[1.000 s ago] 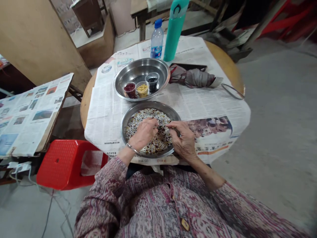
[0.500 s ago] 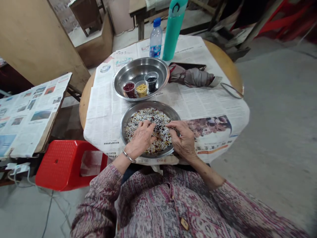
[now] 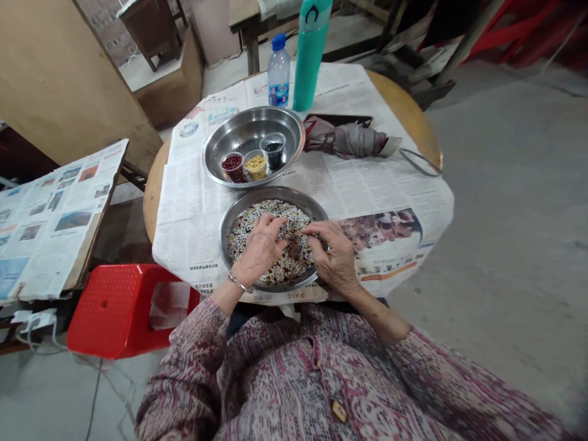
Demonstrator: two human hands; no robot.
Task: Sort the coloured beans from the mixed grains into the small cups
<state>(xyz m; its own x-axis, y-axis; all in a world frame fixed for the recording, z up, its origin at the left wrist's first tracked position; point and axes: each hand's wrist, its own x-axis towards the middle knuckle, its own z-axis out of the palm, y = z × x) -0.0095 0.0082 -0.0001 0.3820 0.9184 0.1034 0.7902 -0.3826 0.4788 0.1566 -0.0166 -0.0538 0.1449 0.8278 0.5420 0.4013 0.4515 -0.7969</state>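
Observation:
Near the table's front edge stands a shallow steel basin filled with mixed white, dark red, yellow and black grains and beans. My left hand is over the left part of the mix, thumb apart from the fingers, which are bent down at the grains. At the right rim is my right hand, its thumb and index finger brought close together above the mix. Whatever lies between those fingertips is too small to make out. Behind, a larger steel basin holds clear cups of red beans, yellow beans and black beans.
Newspaper covers the round table. At its back are a water bottle and a teal bottle. A folded grey umbrella lies right of the large basin. A red stool stands left, below another newspaper-covered table.
The dark patch of beans between my hands is spread out, and the mix looks more even. My left thumb has moved away from the fingers. The view has shifted slightly.

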